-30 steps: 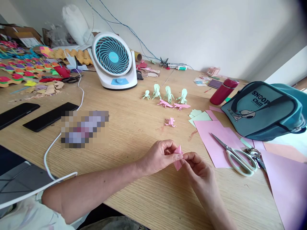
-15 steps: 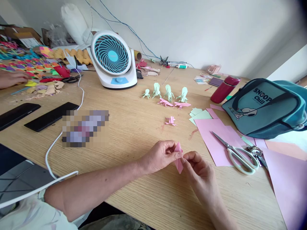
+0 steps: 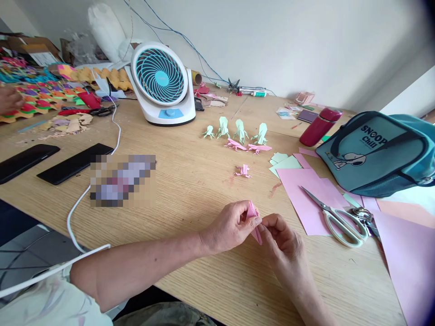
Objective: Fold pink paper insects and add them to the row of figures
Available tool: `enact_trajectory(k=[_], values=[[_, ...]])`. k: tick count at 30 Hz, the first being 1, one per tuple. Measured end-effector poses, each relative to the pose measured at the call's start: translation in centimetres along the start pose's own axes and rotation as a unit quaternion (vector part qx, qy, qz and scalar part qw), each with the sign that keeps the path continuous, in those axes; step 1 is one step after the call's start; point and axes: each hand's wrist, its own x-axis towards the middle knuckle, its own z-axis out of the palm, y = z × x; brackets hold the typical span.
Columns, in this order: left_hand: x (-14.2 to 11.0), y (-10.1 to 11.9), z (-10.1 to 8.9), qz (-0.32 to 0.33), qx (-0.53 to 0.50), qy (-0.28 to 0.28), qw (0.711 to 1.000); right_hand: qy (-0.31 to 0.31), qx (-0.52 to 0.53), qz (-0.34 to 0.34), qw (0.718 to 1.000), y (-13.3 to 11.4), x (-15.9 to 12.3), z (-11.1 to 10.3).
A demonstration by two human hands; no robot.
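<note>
A small piece of folded pink paper [image 3: 252,211] is pinched between the thumb and fingers of my left hand [image 3: 231,226]. Its narrow tips stick out above and below the thumb. Against the paper's right side, the thumb and forefinger of my right hand [image 3: 283,240] are pressed together on its edge. Fingers hide the middle of the paper. Beyond my hands stands a small pink origami figure [image 3: 243,170] with thin legs. Two flatter pink origami figures [image 3: 260,148] and several pale green ones [image 3: 240,131] sit farther back.
At right lie scissors [image 3: 343,224] on pink sheets [image 3: 295,194], green paper pieces [image 3: 285,164], a red bottle [image 3: 321,127] and a teal bag [image 3: 380,149]. A fan [image 3: 163,86] stands behind; a white cable [image 3: 73,217] crosses the left. Another person's hand [image 3: 10,99] is at far left.
The folded paper has tilted, its lower tip swinging right, while both my hands keep their pinch. The other person's hand has moved up and left. The view has shifted slightly.
</note>
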Motion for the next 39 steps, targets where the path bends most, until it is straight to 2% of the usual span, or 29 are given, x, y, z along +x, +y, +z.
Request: enact_trajectory(k=[3,10,14,18,21,25,34,39], values=[[0.2,-0.5,0.1,-0.017,-0.033,-0.002,0.999,0.010,-0.020,0.005,1.000,0.2,0.2,-0.1],[0.4,-0.4,-0.4,0.003,0.000,0.029,1.000,0.021,-0.018,-0.003,1.000,0.3,0.2,0.1],[0.2,0.2,-0.5,0.023,0.059,0.018,0.998,0.013,-0.009,-0.008,1.000,0.0,-0.1,0.1],[0.1,0.1,-0.4,0.045,0.105,0.032,0.993,0.003,-0.012,-0.008,1.000,0.1,-0.1,0.1],[0.3,-0.2,-0.2,0.041,0.074,0.050,0.995,-0.001,0.004,0.006,1.000,0.4,0.2,0.2],[0.3,-0.1,-0.4,0.002,-0.009,0.020,1.000,0.005,0.026,0.007,1.000,0.6,0.2,0.3],[0.4,0.0,-0.7,-0.013,-0.018,0.027,0.999,-0.017,0.018,0.002,1.000,0.6,0.2,0.2],[0.6,-0.1,-1.0,-0.013,-0.047,0.036,0.998,-0.032,0.054,-0.011,0.998,0.5,0.2,0.2]])
